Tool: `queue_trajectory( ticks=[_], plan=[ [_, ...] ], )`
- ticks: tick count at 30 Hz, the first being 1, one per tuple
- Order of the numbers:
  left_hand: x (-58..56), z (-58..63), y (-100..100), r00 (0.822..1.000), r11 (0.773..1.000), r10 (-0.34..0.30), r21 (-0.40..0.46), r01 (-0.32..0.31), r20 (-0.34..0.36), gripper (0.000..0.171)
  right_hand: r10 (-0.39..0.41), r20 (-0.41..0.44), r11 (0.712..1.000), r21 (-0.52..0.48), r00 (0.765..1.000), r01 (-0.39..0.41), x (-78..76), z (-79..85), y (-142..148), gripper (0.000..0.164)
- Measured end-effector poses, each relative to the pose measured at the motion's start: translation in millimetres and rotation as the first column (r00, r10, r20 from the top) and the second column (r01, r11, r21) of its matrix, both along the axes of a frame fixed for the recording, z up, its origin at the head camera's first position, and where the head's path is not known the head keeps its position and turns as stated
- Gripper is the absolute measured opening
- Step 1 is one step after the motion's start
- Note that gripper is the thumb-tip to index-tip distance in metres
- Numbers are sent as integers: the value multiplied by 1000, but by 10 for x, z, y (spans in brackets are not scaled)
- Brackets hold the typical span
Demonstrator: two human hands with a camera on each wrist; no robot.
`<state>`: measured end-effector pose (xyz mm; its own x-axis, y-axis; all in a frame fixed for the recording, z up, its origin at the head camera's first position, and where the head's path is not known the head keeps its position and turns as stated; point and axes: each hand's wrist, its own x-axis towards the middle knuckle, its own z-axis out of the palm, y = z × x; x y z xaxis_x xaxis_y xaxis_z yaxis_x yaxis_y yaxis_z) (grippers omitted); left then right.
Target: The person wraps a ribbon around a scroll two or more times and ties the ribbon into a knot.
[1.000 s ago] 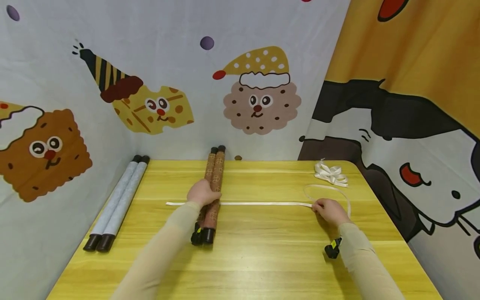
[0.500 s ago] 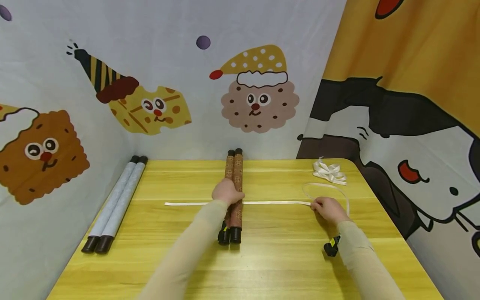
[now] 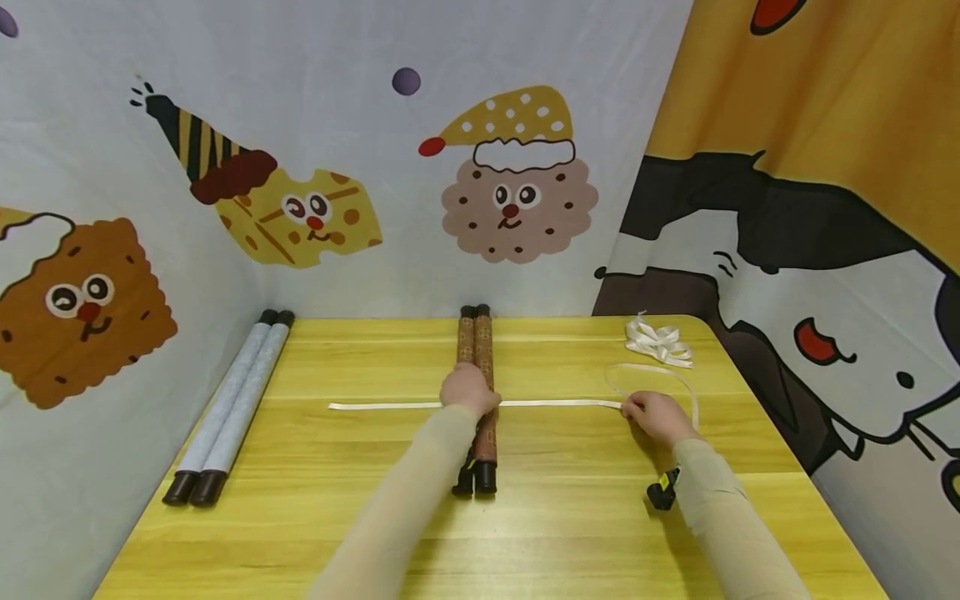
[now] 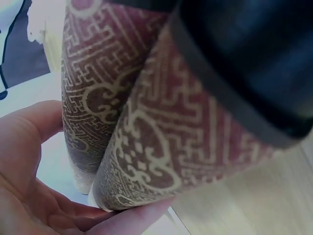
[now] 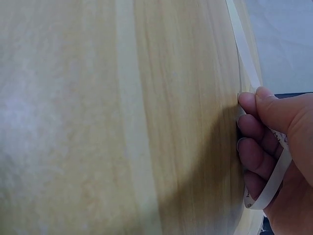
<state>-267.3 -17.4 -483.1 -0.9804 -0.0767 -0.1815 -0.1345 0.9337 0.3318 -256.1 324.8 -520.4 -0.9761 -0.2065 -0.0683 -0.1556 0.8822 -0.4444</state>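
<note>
Two rolled scrolls (image 3: 486,437), brown with a gold pattern and black end knobs, lie side by side across a thin white ribbon (image 3: 558,403). My left hand (image 3: 467,389) grips both scrolls around their middle. In the left wrist view, the patterned scrolls (image 4: 146,147) sit between the thumb and fingers of the left hand (image 4: 22,161). Over on the right, my right hand (image 3: 660,417) pinches the ribbon between thumb and forefinger. The right wrist view shows the ribbon (image 5: 243,44) running out from the right hand (image 5: 293,142), with a loop of it crossing the palm.
Two pale blue-grey scrolls (image 3: 247,400) with dark knobs lie along the left side of the wooden table (image 3: 570,533). A loose bundle of white ribbon (image 3: 658,342) sits at the back right. Printed curtain cloth (image 3: 330,50) stands behind the table.
My left hand has carried the two brown scrolls to the right along the ribbon, and they now lie straighter, front to back. The right hand has stayed in place on the ribbon.
</note>
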Motion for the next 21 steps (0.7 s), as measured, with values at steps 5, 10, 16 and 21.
queue_trajectory(
  ticks=[5, 10, 16, 21],
  plan=[
    [-10, -26, 44, 1000, 998, 8, -55, -8, -2, 99, 0, 6, 1000, 9, 1000, 0, -14, -4, -5, 24],
    [4, 6, 97, 1000, 999, 11, -34, -11, 7, 97, -3, 7, 1000, 10, 1000, 2, -8, -18, 11, 25],
    [35, 44, 114, 999, 1000, 11, -9, -11, 43, 98, -5, 4, 1000, 5, 1000, 5, -13, -29, 9, 25],
    [35, 77, 29, 998, 1000, 5, 18, -6, 61, 88, -6, 6, 1000, 7, 1000, 6, -10, -25, -8, 24]
  ],
)
